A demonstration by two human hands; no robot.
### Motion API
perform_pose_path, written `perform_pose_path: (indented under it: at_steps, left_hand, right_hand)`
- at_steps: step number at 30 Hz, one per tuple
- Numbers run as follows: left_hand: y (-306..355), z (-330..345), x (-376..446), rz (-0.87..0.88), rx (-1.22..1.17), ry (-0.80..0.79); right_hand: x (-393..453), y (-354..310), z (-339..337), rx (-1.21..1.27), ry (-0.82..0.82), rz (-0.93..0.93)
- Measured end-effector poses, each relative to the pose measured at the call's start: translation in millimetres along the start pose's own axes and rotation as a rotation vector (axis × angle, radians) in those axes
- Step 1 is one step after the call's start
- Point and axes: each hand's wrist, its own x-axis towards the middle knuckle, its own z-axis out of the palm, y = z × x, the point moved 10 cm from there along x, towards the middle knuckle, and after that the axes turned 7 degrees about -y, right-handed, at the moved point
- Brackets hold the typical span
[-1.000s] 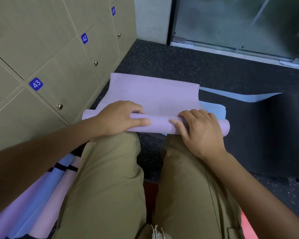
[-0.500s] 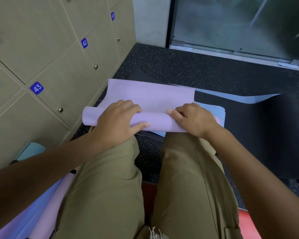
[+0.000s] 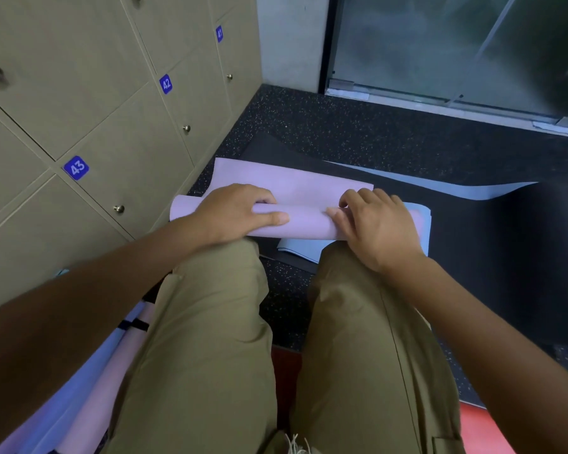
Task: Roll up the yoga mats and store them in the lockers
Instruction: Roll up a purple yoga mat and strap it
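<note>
Both hands curl over lilac yoga mat (image 3: 304, 221) roll beside locker 43 (image 3: 125, 178): left hand (image 3: 233, 213), right hand (image 3: 376, 224) gripping; approx. half rolled, flat end remaining; lockers closed, storing not yet begun.

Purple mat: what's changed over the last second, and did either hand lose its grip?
The purple mat has been rolled further away from the person; less flat sheet remains ahead of the roll. Left hand and right hand kept their grip, shifting forward with the roll. The blue mat beneath, the black mat and the lockers stayed put.
</note>
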Motion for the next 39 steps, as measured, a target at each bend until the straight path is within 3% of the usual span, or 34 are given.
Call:
perform_pose_path:
  at_steps: [6,10,14,18,22,27,32,39]
  left_hand:
    - [-9,0,18,-0.053,-0.106,-0.116]
    - [-4,-11,10,0.024,-0.074,0.047]
    - [9,-15,-8,0.172,0.234,0.295]
    - [6,3,-7,0.169,0.564,0.309]
    - [10,5,2,0.160,0.656,0.323]
    - [8,4,16,0.134,0.609,0.260]
    - [-5,6,38,0.032,0.543,0.086]
    - [-6,13,54,-0.018,0.519,-0.095]
  right_hand:
    - [-4,4,13,0.026,0.024,0.004]
    - [8,6,15,0.066,-0.032,0.008]
    - [22,12,19,0.080,-0.132,0.009]
    - [32,13,29,0.087,-0.307,0.030]
    - [40,17,39,0.098,-0.366,0.042]
    - [39,17,34,0.048,-0.309,0.001]
    - [35,18,28,-0.068,-0.157,-0.047]
    - [38,23,39,-0.120,-0.180,-0.081]
